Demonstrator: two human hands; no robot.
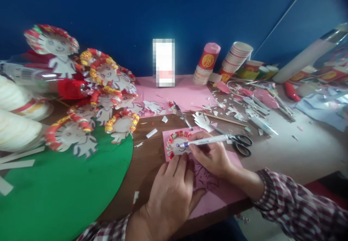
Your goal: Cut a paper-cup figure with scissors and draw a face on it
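Note:
My right hand (214,159) grips a white pen with a purple tip (208,140), its point on a small round paper face (182,149). The face has drawn features and a curled red, patterned fringe around its edge. Beneath it lies a pink sheet (209,206) with dark drawn lines, partly covered by my hands. Flat across the lower part of the face and the sheet rests my left hand (172,183), fingers stretched out and holding nothing. Black-handled scissors (243,143) lie just right of the pen, and a white paper cutout (202,121) sits behind it.
Paper figures with curled rims (107,72) pile up at the left, partly over a green round board (89,190). Stacked paper cups (236,59) stand at the back. Another pen (182,115), a wooden stick (224,119) and paper scraps litter the brown table (146,154).

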